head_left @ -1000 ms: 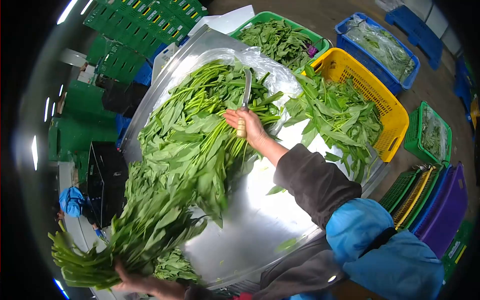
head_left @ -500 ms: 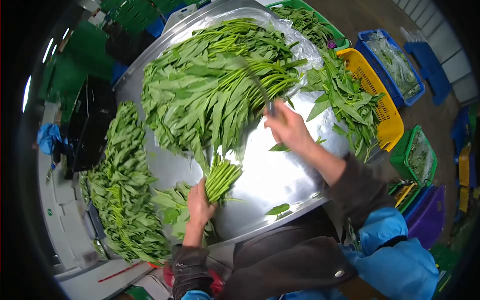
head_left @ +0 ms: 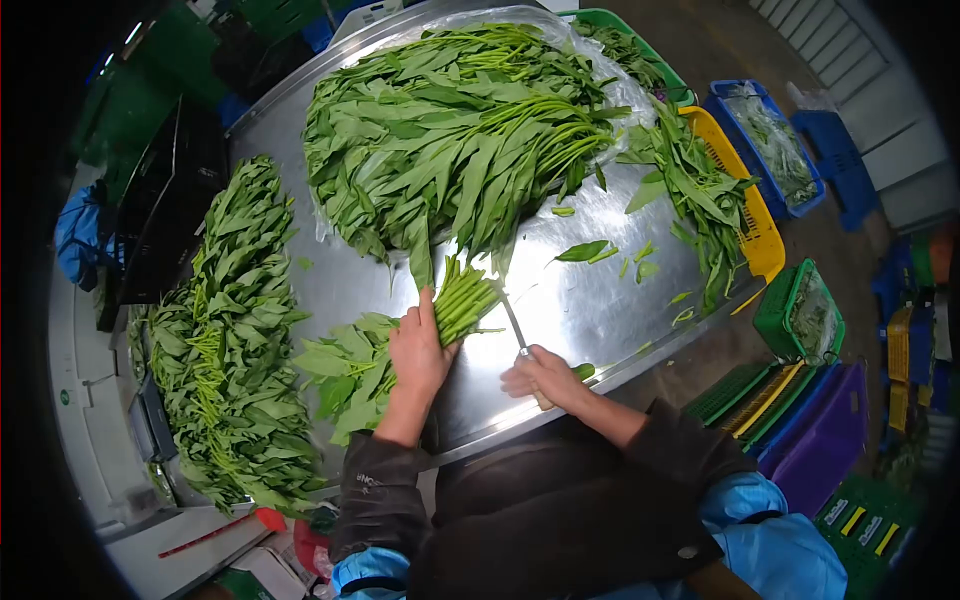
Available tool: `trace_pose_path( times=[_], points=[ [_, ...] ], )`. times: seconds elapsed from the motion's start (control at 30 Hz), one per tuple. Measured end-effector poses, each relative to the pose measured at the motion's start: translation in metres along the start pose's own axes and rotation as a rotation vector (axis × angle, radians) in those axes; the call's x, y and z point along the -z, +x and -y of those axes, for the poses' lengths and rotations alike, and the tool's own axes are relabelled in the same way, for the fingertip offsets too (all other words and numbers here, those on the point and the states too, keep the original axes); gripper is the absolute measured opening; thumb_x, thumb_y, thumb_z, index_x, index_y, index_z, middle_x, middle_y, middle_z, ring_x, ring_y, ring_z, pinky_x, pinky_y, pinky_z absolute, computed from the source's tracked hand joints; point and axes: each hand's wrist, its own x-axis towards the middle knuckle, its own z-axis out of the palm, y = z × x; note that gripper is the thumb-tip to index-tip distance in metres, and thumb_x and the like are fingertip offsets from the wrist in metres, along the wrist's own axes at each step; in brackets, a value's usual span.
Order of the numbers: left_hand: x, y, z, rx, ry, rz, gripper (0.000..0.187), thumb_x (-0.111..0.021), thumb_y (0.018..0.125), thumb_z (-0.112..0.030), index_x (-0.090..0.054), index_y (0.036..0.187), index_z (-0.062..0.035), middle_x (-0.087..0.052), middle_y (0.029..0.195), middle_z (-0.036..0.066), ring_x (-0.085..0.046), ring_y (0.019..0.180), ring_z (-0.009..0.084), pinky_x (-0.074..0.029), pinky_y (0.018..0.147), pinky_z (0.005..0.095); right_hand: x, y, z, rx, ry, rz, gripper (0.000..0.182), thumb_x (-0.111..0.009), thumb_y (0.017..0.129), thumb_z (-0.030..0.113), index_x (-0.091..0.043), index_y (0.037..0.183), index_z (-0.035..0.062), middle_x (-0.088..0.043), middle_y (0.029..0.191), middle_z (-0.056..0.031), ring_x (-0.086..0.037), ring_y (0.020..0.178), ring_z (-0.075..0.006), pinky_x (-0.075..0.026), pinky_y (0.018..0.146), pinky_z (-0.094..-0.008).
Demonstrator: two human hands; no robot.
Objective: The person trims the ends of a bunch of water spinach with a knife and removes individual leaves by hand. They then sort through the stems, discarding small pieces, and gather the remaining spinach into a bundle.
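A small bundle of long-stemmed green leafy vegetables [head_left: 440, 325] lies on the shiny round steel table [head_left: 600, 300], near its front edge, stems pointing toward the big heap of the same greens on clear plastic sheeting [head_left: 460, 140]. The left hand [head_left: 418, 350] is closed around the bundle's middle, pinning it down. The right hand [head_left: 545, 378] grips the handle of a narrow-bladed knife [head_left: 513, 325], whose blade reaches to the stem ends. This looks like the trimming step: the cut seems to call for a firm stroke across the stems, clear of the left fingers. A row of laid-out greens [head_left: 225, 330] lies to the left; cut leaf scraps [head_left: 640, 268] and a yellow plastic crate [head_left: 745, 215] lie to the right.
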Motion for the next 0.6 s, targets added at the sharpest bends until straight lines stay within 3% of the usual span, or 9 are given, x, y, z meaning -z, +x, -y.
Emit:
trace_pose_path(
  times=[0.03,0.13,0.17,0.27,0.33,0.37,0.4,0.5,0.6],
  points=[
    [-0.001,0.004,0.004,0.028,-0.061,-0.009,0.096,-0.084,0.061,-0.029,-0.034,0.138,-0.0006,-0.057,0.096,0.013,-0.056,0.089,0.0308,-0.044,0.074,0.0421,-0.004,0.009,-0.005,0.063,-0.023,0.008,0.024,-0.05,0.096,0.019,-0.045,0.101,-0.0038,-0.058,0.109,-0.0181,-0.064,0.091,-0.0233,-0.054,0.077,-0.0318],
    [0.0,0.003,0.008,0.017,-0.141,-0.056,0.089,-0.083,0.062,-0.029,-0.039,0.134,-0.0004,-0.059,0.09,0.016,-0.058,0.082,0.0355,-0.044,0.067,0.0439,-0.01,0.045,0.003,0.215,0.046,-0.056,0.024,-0.05,0.096,0.02,-0.046,0.101,-0.0032,-0.056,0.116,-0.018,-0.062,0.1,-0.0247,-0.052,0.082,-0.0324],
    [-0.002,0.0,0.007,-0.019,-0.143,-0.057,0.088,-0.083,0.062,-0.03,-0.039,0.132,-0.0002,-0.059,0.09,0.016,-0.057,0.082,0.0359,-0.044,0.067,0.0443,-0.01,0.054,0.008,0.214,0.044,-0.056,0.024,-0.05,0.096,0.02,-0.046,0.101,-0.0032,-0.056,0.116,-0.018,-0.062,0.1,-0.0247,-0.052,0.082,-0.0324],
    [-0.005,-0.009,0.003,-0.041,-0.145,-0.03,0.084,-0.083,0.063,-0.033,-0.041,0.127,0.0004,-0.057,0.096,0.016,-0.055,0.088,0.0348,-0.043,0.071,0.0437,-0.015,0.054,0.019,0.481,-0.144,-0.094,0.028,-0.051,0.094,0.018,-0.047,0.111,-0.0041,-0.063,0.105,-0.0188,-0.065,0.094,-0.0241,-0.053,0.081,-0.0357],
    [-0.012,-0.007,0.001,-0.074,-0.113,-0.084,0.082,-0.082,0.062,-0.034,-0.041,0.125,0.0004,-0.054,0.102,0.014,-0.051,0.094,0.0325,-0.041,0.075,0.0421,-0.012,0.018,0.026,0.505,-0.797,-0.294,0.032,-0.054,0.092,0.02,-0.046,0.113,-0.0025,-0.065,0.084,-0.0167,-0.068,0.082,-0.0222,-0.052,0.072,-0.0356],
    [-0.016,-0.006,0.0,-0.047,-0.094,-0.08,0.081,-0.082,0.062,-0.033,-0.043,0.124,-0.0002,-0.051,0.105,0.013,-0.048,0.097,0.0307,-0.038,0.078,0.0409,-0.012,0.008,0.02,0.51,-0.761,-0.276,0.034,-0.055,0.09,0.021,-0.045,0.113,-0.001,-0.062,0.07,-0.017,-0.067,0.071,-0.0253,-0.05,0.066,-0.0373],
    [-0.019,-0.004,0.002,-0.035,-0.102,-0.087,0.081,-0.082,0.062,-0.033,-0.043,0.124,-0.0002,-0.051,0.105,0.013,-0.048,0.097,0.0307,-0.038,0.078,0.0409,-0.014,0.0,0.019,0.509,-0.776,-0.27,0.034,-0.055,0.09,0.021,-0.045,0.113,-0.001,-0.062,0.07,-0.017,-0.067,0.071,-0.0253,-0.05,0.066,-0.0373],
    [-0.023,-0.002,0.006,-0.052,-0.123,-0.123,0.069,-0.082,0.062,-0.031,-0.048,0.115,-0.0012,-0.051,0.102,0.013,-0.049,0.096,0.0304,-0.037,0.078,0.0413,-0.02,-0.006,0.019,0.478,-1.058,-0.139,0.031,-0.051,0.091,0.022,-0.044,0.111,-0.0008,-0.061,0.078,-0.0267,-0.061,0.078,-0.0439,-0.047,0.07,-0.0467],
    [-0.024,-0.001,0.007,-0.038,-0.159,-0.104,0.064,-0.081,0.063,-0.03,-0.049,0.11,-0.0014,-0.052,0.101,0.013,-0.049,0.095,0.0303,-0.037,0.078,0.041,-0.022,0.007,0.021,0.503,-1.094,-0.09,0.027,-0.053,0.09,0.021,-0.043,0.101,-0.0016,-0.061,0.075,-0.0249,-0.059,0.073,-0.0458,-0.046,0.065,-0.05]
  ],
)
